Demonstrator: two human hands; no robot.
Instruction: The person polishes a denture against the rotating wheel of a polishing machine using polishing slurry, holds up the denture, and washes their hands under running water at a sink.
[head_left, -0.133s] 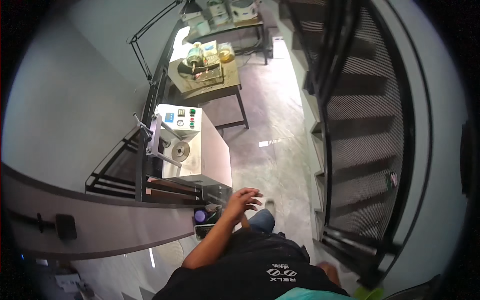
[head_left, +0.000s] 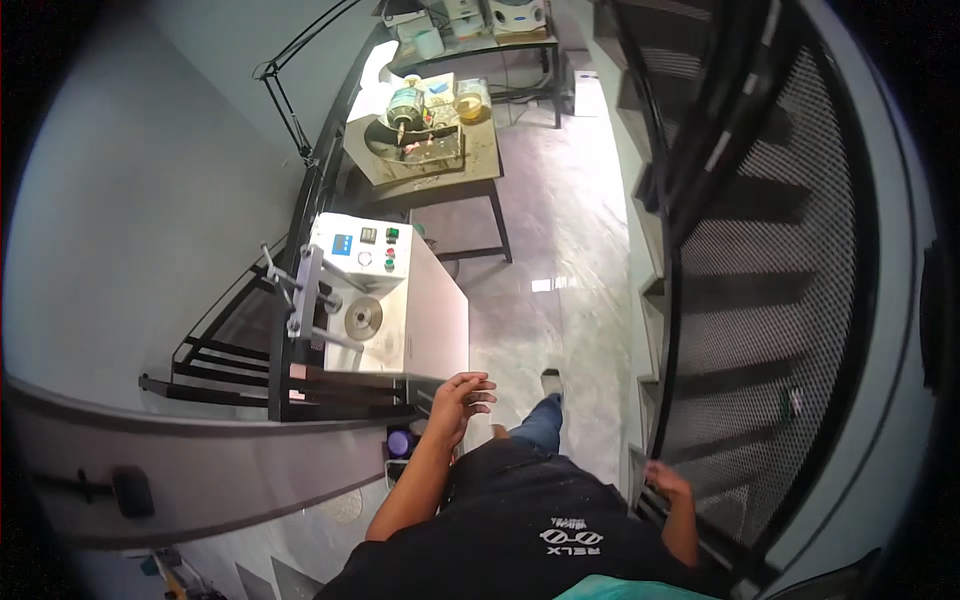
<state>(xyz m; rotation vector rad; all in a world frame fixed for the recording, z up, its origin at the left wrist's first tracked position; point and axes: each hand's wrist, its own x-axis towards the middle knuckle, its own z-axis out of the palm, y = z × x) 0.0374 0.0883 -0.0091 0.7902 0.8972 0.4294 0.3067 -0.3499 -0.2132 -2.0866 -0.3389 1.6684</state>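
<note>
My left hand [head_left: 461,402] hangs in front of my body, palm inward, its fingers loosely bent and apart with nothing in them. It is nearest to the front corner of a white boxy machine [head_left: 436,310], without touching it. That machine has a control panel [head_left: 366,246] with buttons, a round metal plate [head_left: 363,318] and a clamp-like metal frame [head_left: 306,290]. My right hand [head_left: 668,481] is low at my right side, beside the black stair railing [head_left: 664,400]. It looks empty with fingers slightly apart, a little blurred.
Ahead on the left stands a table [head_left: 485,165] with a motor-like machine [head_left: 405,108] in a tray and a yellowish bowl [head_left: 468,107]. A farther table [head_left: 480,45] holds more equipment. A staircase with mesh [head_left: 750,330] runs along the right. A purple-lidded container [head_left: 400,443] sits near my left forearm.
My right hand has swung forward into view beside the railing. The left hand sits slightly farther left, and one foot has stepped forward; the view has shifted with the walking.
</note>
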